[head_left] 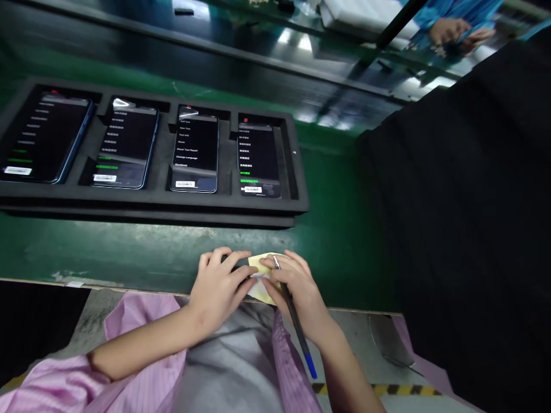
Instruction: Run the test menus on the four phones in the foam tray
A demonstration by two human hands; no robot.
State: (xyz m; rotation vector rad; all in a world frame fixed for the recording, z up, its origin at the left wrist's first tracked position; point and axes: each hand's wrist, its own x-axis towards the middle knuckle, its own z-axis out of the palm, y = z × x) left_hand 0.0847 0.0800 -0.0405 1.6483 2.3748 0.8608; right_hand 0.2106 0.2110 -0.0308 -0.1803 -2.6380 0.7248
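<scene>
At the front edge of the green table, a small yellow piece of paper (260, 263) lies between my two hands. The thumb and fingers of my left hand (218, 288) close on its left edge. My right hand (301, 289) has a dark pen (296, 321) with a blue end tucked among its fingers, the tip pointing away from me and the blue end towards my body. Fingers of that same hand also touch the paper's right side. Part of the paper is hidden under the fingers.
Beyond my hands, a black foam tray (275, 205) holds several phones with lit screens, such as this phone (196, 152). Black cloth (465, 218) hangs on the right. Across a dark metal line (129, 51), another person's hands (458, 34) show beside white foam (365, 20).
</scene>
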